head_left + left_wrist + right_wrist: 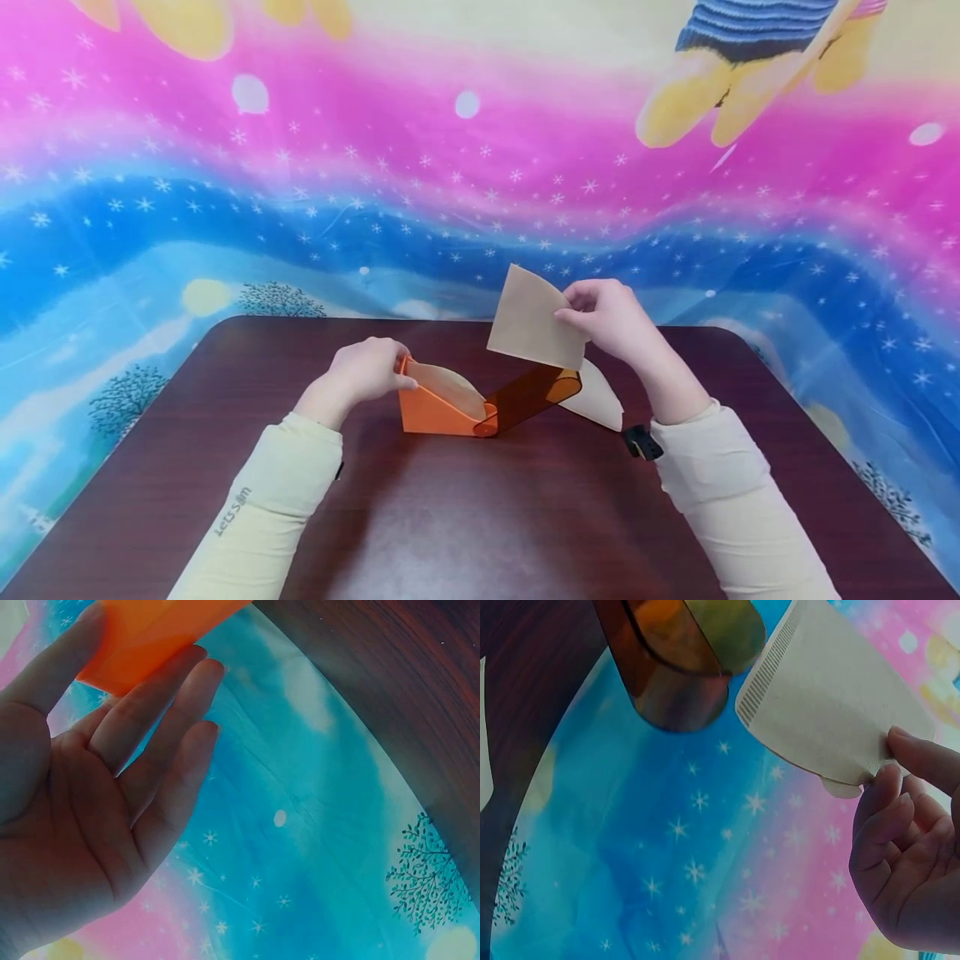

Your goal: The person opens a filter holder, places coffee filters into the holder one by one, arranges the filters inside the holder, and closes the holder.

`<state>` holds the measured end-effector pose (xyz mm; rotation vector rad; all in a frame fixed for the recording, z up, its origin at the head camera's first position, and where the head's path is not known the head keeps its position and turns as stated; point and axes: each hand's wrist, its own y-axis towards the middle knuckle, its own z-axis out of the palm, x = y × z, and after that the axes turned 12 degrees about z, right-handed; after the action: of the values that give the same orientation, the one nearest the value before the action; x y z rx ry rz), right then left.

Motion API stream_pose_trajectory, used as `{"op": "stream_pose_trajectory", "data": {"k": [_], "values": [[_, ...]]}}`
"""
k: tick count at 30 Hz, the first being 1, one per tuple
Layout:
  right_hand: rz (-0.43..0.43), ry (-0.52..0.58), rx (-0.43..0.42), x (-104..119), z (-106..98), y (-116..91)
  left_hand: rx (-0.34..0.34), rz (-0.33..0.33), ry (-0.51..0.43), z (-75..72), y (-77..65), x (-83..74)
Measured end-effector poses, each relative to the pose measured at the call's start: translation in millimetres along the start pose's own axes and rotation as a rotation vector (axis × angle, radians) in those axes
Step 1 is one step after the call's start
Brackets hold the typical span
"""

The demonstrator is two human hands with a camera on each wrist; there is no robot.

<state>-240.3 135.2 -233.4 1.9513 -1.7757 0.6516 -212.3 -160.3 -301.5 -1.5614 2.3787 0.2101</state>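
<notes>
left hand [366, 367] pinches end of orange box [435, 415]; right hand [606, 313] pinches paper filter [531, 321] by one edge; one-sided hold might let it bend or slip.

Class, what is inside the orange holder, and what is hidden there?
Tan paper with a curved upper edge shows inside the orange holder. The holder itself covers the paper's lower part, so the sheet count cannot be told.
</notes>
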Motion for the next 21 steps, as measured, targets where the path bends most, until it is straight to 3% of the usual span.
{"op": "stream_pose_trajectory", "data": {"k": [21], "values": [[-0.016,0.005,0.017,9,26,10,-0.007,-0.007,0.000,0.3,0.7,1.0]]}}
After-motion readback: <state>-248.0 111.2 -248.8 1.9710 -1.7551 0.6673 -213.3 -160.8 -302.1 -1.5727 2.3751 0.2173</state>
